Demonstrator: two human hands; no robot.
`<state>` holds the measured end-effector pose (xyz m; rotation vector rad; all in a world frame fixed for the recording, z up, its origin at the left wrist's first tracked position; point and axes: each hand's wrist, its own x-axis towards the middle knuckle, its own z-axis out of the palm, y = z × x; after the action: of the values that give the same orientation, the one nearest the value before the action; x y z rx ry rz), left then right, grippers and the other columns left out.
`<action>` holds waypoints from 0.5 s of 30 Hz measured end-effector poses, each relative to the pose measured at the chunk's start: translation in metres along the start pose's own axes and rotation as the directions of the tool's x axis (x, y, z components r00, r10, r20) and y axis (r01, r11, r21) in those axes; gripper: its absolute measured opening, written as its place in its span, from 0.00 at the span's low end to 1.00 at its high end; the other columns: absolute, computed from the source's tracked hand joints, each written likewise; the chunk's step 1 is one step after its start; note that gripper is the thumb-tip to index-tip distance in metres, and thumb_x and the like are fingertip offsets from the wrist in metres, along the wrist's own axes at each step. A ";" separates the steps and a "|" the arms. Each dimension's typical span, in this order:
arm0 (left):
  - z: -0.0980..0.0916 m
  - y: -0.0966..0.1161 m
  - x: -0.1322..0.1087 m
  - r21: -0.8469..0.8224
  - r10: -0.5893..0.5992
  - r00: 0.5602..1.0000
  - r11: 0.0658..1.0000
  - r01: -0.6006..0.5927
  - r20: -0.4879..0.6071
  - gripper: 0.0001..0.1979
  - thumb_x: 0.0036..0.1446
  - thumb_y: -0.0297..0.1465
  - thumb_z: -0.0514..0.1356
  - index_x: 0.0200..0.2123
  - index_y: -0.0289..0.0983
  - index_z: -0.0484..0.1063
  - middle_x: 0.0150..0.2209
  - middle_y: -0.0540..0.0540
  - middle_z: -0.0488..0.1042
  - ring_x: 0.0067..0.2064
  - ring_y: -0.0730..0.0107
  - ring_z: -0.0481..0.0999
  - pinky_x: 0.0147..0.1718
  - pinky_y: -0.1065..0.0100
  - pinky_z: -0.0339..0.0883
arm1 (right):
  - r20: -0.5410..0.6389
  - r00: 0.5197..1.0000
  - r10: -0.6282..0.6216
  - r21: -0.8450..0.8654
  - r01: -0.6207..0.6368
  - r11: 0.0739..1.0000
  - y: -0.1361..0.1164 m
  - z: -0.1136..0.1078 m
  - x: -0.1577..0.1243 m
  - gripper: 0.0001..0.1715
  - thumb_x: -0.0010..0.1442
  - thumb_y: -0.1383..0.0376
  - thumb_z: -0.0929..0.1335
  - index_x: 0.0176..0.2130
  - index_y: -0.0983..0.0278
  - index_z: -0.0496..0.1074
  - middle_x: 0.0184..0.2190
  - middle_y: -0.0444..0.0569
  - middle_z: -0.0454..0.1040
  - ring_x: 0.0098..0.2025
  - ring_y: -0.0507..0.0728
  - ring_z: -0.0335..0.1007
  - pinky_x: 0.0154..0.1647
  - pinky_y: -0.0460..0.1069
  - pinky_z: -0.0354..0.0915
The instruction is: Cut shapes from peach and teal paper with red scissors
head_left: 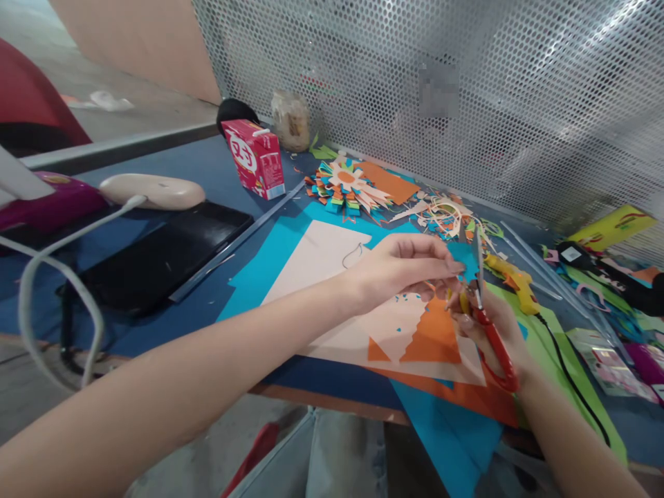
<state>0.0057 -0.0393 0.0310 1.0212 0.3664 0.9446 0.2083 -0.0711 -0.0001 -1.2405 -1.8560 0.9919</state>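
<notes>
Between the thumb and fingers of my left hand (409, 266) is a small blue paper piece (463, 259) with a jagged edge. My right hand (485, 321) is wrapped round red-handled scissors (499, 356), their blades pointing up beside the blue piece. Under both hands lies a pale pink sheet (332, 277) with tiny blue scraps on it. A zigzag-edged orange paper (433, 335) rests on that sheet. Larger blue sheets (270, 249) show beneath it. Farther back sits a layered paper flower (346, 181) in orange, pink, green and blue.
A black phone (166, 256), white cable (31, 304) and red drink carton (255, 159) are on the left. Behind stand a glass jar (290, 121) and perforated metal screen (389, 76). A yellow glue gun (513, 280) and clear sticks (560, 277) lie right.
</notes>
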 end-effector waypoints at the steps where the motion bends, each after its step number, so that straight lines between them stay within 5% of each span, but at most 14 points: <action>1: 0.000 0.000 0.000 0.026 0.012 1.000 1.000 -0.011 -0.004 0.13 0.44 0.31 0.71 0.21 0.33 0.69 0.20 0.52 0.74 0.21 0.82 0.68 0.22 0.75 0.60 | -0.010 1.000 -0.011 -0.005 0.011 1.000 0.000 0.000 0.000 0.20 0.55 0.48 0.69 0.30 0.61 0.65 0.24 0.41 0.60 0.22 0.48 0.52 0.21 0.45 0.52; 15: 0.003 0.001 -0.001 0.124 0.082 0.996 0.989 -0.078 -0.022 0.12 0.45 0.30 0.69 0.20 0.34 0.69 0.19 0.52 0.74 0.21 0.81 0.68 0.22 0.75 0.60 | -0.042 0.999 -0.017 0.003 0.017 1.000 -0.002 0.001 0.002 0.17 0.53 0.52 0.71 0.28 0.61 0.66 0.22 0.41 0.63 0.19 0.48 0.52 0.19 0.45 0.51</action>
<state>0.0063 -0.0412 0.0331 1.1438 0.4128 1.0183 0.2056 -0.0700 0.0017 -1.2325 -1.8291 0.9528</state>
